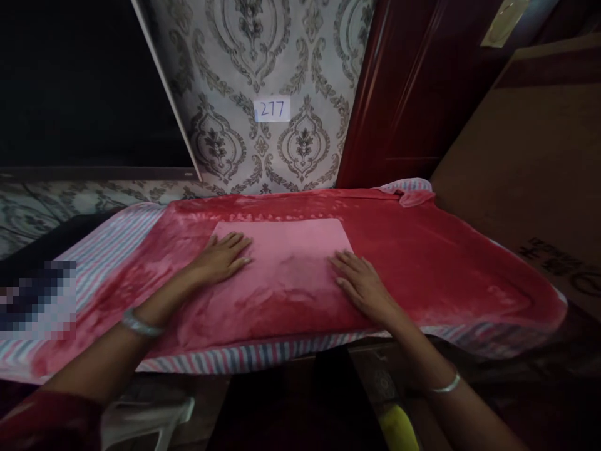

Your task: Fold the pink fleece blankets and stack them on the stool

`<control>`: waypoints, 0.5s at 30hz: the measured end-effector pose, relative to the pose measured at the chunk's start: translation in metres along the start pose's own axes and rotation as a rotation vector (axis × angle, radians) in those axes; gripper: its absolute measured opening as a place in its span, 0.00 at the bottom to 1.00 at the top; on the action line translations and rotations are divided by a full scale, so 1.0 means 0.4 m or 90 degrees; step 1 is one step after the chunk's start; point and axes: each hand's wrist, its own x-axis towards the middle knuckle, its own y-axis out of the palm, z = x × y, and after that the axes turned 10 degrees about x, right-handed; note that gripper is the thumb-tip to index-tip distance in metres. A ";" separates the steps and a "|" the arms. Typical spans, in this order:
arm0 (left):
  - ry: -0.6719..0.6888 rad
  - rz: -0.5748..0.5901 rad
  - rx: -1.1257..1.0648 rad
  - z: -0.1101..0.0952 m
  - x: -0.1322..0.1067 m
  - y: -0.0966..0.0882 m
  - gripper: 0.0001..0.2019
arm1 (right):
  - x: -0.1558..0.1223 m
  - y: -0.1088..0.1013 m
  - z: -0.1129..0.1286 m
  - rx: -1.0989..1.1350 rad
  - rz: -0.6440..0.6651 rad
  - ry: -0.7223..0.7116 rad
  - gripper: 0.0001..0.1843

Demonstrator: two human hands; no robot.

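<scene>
A pink sheet (286, 241), flat and roughly rectangular, lies on a red plush blanket (404, 257). My left hand (220, 257) rests on the sheet's left side, fingers spread and palm down. On its right edge lies my right hand (364, 282), also flat with the fingers stretched out. Neither hand grips anything. The lower part of the sheet blends into the blanket's pink and red shades, so its near edge is hard to make out.
A striped cloth (235, 358) shows under the blanket along the near edge and at the left. Behind stands a patterned wall with a paper label (272, 109) reading 277. A dark screen (84, 88) is at left, a large cardboard box (539, 156) at right.
</scene>
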 end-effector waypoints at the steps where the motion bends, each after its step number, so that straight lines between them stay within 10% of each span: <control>1: -0.021 -0.012 -0.007 0.011 -0.026 0.021 0.34 | -0.018 0.000 -0.022 -0.006 -0.013 0.016 0.28; 8: -0.007 -0.130 -0.100 0.041 -0.050 0.150 0.38 | -0.066 0.046 -0.098 0.141 -0.044 0.020 0.31; 15: -0.107 -0.143 -0.353 0.048 -0.126 0.092 0.42 | -0.121 0.037 -0.091 0.228 -0.163 0.092 0.32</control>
